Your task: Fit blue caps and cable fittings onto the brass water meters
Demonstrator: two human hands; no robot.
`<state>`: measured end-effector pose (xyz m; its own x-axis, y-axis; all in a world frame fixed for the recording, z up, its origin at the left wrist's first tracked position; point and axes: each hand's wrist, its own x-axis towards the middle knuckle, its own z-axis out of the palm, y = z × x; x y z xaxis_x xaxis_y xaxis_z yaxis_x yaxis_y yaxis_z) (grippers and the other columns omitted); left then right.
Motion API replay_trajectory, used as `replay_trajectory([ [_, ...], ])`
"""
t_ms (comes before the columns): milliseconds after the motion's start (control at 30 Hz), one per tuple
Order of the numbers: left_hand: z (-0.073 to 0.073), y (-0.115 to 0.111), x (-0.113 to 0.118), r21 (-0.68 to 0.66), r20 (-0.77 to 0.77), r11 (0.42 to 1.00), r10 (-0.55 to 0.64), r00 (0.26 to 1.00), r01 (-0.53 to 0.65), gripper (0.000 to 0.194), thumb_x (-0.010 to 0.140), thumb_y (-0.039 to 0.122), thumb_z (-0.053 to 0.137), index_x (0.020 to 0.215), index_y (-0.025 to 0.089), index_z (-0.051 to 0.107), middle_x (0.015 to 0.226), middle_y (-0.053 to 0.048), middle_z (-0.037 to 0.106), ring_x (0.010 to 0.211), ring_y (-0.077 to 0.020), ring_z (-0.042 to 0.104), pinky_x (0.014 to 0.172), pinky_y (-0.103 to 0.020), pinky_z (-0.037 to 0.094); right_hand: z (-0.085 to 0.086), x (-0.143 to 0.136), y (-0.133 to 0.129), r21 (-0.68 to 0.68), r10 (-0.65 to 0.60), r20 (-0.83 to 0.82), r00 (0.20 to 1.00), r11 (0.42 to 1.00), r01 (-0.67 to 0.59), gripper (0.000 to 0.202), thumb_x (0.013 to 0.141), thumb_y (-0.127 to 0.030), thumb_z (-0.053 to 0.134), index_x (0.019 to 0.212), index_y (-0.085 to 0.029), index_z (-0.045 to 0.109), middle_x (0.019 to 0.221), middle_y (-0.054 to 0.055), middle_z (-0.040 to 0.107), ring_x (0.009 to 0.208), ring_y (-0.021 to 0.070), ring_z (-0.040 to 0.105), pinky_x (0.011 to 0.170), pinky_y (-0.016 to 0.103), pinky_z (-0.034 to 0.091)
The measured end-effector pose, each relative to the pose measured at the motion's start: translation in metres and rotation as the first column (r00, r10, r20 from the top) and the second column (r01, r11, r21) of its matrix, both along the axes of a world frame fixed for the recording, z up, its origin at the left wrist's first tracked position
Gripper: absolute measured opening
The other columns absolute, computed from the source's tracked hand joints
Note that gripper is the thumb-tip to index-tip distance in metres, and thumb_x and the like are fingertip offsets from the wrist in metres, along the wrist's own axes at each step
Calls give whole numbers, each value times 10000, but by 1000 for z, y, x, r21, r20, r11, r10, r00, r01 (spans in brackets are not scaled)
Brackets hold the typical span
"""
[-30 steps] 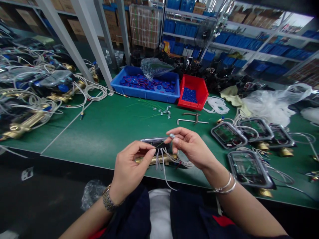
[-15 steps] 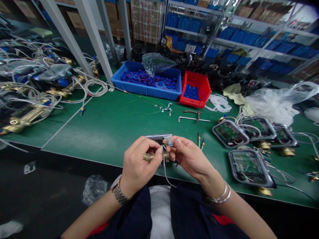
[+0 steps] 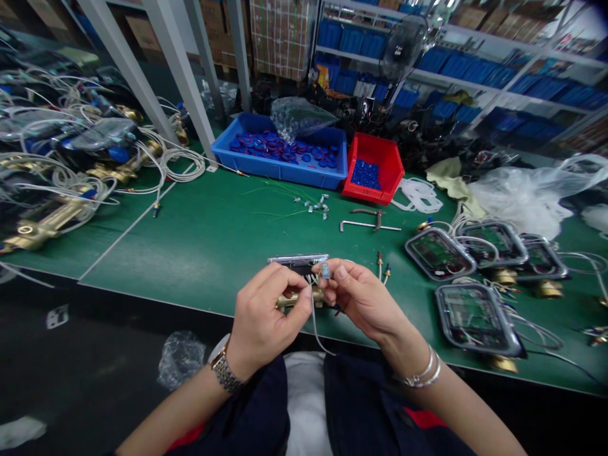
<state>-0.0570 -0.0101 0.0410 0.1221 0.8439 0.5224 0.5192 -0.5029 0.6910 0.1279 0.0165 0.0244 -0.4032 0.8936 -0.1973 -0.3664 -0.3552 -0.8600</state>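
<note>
My left hand (image 3: 268,313) pinches a thin white cable (image 3: 315,323) between thumb and forefinger; the cable hangs down toward my lap. In my right hand (image 3: 358,297), thumb and fingertips close on a small light-blue tag-like piece (image 3: 325,270), too small to name surely. Under both hands, near the bench's front edge, lies a brass-bodied meter (image 3: 287,300) with a dark casing (image 3: 294,259). My fingers hide most of it.
A blue bin (image 3: 285,170) of blue discs and a red bin (image 3: 351,183) of small blue parts stand behind. An L-shaped hex key (image 3: 370,226) and clear-cased meters (image 3: 477,320) lie to the right. Coiled-cable brass meters (image 3: 52,218) crowd the left.
Both hands stay almost in place, with the left fingertips shifting slightly down. A little more of the meter's dark casing shows between them.
</note>
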Motion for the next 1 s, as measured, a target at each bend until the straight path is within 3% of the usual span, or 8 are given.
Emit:
replay_trajectory([
  [1000,3,-1,0,-7,-32,1000,22,999,-22,101,870,161,641,774,179,619,743,-1,620,703,-127,565,660,-263,441,-2,2,-1,40,-7,37,999,999,5,311,858,-462,754,1045,-213,762,791,12,660,610,86,500,583,221,412],
])
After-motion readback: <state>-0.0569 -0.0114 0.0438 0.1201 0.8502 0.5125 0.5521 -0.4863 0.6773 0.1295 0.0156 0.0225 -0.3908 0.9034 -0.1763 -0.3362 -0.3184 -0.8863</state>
